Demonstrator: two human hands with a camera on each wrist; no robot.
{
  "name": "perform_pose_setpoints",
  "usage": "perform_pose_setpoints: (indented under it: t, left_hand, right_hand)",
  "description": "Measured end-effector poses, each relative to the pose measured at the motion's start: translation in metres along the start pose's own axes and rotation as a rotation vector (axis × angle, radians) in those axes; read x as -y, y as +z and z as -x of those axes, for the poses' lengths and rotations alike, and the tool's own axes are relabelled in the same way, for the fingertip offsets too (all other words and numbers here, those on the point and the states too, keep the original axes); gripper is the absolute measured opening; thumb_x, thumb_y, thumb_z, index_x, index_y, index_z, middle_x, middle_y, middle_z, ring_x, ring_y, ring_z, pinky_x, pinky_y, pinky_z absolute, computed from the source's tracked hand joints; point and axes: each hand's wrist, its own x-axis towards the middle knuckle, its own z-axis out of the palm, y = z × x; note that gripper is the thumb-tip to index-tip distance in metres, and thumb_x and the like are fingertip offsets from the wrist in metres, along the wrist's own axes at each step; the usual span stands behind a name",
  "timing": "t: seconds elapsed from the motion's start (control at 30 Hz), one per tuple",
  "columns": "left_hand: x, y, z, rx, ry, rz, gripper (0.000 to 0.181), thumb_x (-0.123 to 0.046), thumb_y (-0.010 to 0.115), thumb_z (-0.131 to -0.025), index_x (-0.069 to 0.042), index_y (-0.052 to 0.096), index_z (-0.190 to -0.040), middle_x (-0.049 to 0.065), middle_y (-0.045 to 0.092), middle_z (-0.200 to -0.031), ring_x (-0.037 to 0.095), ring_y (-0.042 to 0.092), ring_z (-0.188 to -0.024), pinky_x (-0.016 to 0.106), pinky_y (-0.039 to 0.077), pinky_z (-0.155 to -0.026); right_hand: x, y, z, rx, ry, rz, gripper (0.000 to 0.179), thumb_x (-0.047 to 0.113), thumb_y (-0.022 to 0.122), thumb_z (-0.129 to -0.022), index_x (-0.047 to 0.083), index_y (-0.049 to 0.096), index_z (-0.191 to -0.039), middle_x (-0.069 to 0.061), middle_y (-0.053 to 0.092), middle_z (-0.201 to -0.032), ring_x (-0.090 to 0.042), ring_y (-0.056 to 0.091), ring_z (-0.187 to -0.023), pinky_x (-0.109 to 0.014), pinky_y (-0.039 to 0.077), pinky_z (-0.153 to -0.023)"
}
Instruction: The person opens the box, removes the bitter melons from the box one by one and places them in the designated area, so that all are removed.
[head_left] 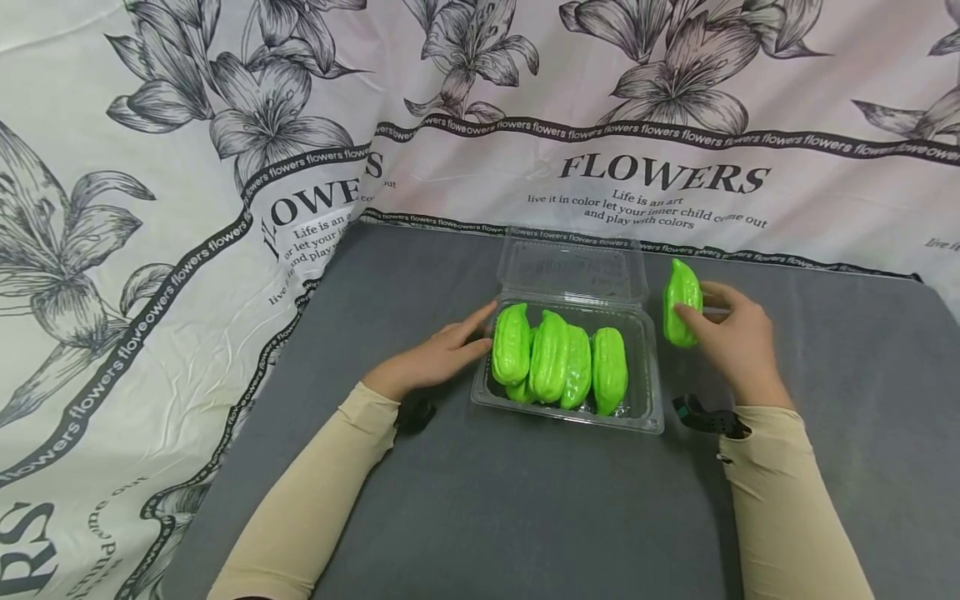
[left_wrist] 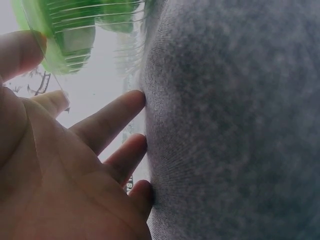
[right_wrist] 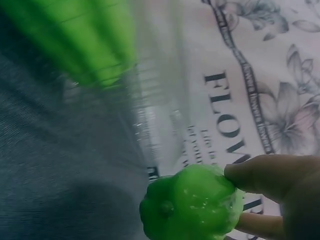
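Note:
A clear plastic clamshell box (head_left: 570,417) lies on the table with its lid (head_left: 573,271) tipped back. Inside lie several bright green, ridged, glossy vegetables (head_left: 549,358) that look like bitter melons. To the right of the box, my right hand (head_left: 738,337) pinches one more such green ridged vegetable (head_left: 681,304) between thumb and fingers, holding it roughly upright with its pointed end up. That same vegetable shows end-on in the right wrist view. My left hand (head_left: 435,354), fingers extended, touches the box's left wall. In the left wrist view its fingers (left_wrist: 112,120) are spread.
A grey cloth (head_left: 487,517) covers the table. Behind and to the left hangs a white curtain (head_left: 465,175) with flower prints and lettering; the back lid edge is close to it. A dark band (head_left: 705,417) sits at my right wrist.

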Motion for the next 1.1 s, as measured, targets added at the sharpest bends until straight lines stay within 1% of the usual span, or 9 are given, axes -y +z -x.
perform_pose_setpoints:
  t: [0.23,0.47,0.6,0.73,0.97,1.03,1.1]
  left_hand:
    - [-0.001,-0.001,0.001,0.002,-0.004,0.001,0.068,-0.051,0.041,-0.113,-0.04,0.005,-0.17,0.013,0.039,-0.164,0.035,0.025,-0.157,0.061,0.026,-0.123]
    - [0.001,-0.002,0.002,0.002,-0.02,-0.007,0.069,-0.053,0.041,-0.112,-0.042,0.004,-0.169,0.013,0.036,-0.167,0.036,0.02,-0.159,0.063,0.022,-0.124]
    - [0.003,-0.001,0.0,0.005,0.002,0.001,0.069,-0.052,0.041,-0.112,-0.041,0.004,-0.169,0.014,0.038,-0.165,0.035,0.025,-0.157,0.061,0.025,-0.123]
    - [0.002,-0.001,0.0,0.003,0.017,0.001,0.07,-0.051,0.042,-0.112,-0.04,0.005,-0.17,0.014,0.04,-0.163,0.035,0.029,-0.156,0.06,0.027,-0.122]
    - [0.002,-0.001,0.001,-0.003,0.024,-0.011,0.069,-0.048,0.043,-0.113,-0.038,0.005,-0.17,0.016,0.038,-0.165,0.035,0.026,-0.157,0.06,0.026,-0.123]
    - [0.001,-0.001,0.001,-0.004,0.023,-0.015,0.069,-0.048,0.043,-0.113,-0.038,0.006,-0.17,0.016,0.037,-0.165,0.035,0.026,-0.157,0.06,0.026,-0.123]
    - [0.002,-0.001,0.001,-0.002,0.023,-0.019,0.069,-0.049,0.042,-0.113,-0.038,0.005,-0.17,0.016,0.036,-0.166,0.035,0.026,-0.157,0.06,0.025,-0.123]
  right_hand:
    - [-0.012,0.006,-0.004,0.0,0.022,0.013,0.072,0.044,0.062,-0.105,-0.002,0.045,-0.157,-0.031,0.057,-0.145,-0.045,0.065,-0.123,-0.006,0.044,-0.06]
    - [-0.025,0.014,-0.01,-0.002,0.042,0.014,0.071,0.048,0.059,-0.106,0.002,0.046,-0.158,-0.03,0.057,-0.146,-0.044,0.065,-0.125,-0.006,0.042,-0.063]
    - [-0.03,0.017,-0.01,-0.018,0.067,0.006,0.07,0.049,0.057,-0.106,0.001,0.047,-0.157,-0.03,0.057,-0.146,-0.045,0.063,-0.127,-0.007,0.041,-0.065]
    - [-0.031,0.018,-0.011,-0.049,0.097,-0.006,0.07,0.051,0.056,-0.107,0.001,0.05,-0.156,-0.028,0.057,-0.147,-0.043,0.062,-0.128,-0.009,0.04,-0.068]
    - [-0.033,0.022,-0.014,-0.074,0.109,-0.012,0.07,0.053,0.051,-0.108,0.003,0.049,-0.157,-0.025,0.056,-0.15,-0.042,0.061,-0.131,-0.01,0.039,-0.071]
    - [-0.034,0.023,-0.015,-0.071,0.11,-0.007,0.07,0.053,0.05,-0.108,0.003,0.048,-0.157,-0.025,0.055,-0.151,-0.042,0.06,-0.132,-0.013,0.041,-0.074]
    - [-0.034,0.024,-0.016,-0.066,0.113,-0.004,0.071,0.053,0.05,-0.108,0.003,0.047,-0.158,-0.025,0.055,-0.151,-0.042,0.059,-0.133,-0.022,0.047,-0.081]
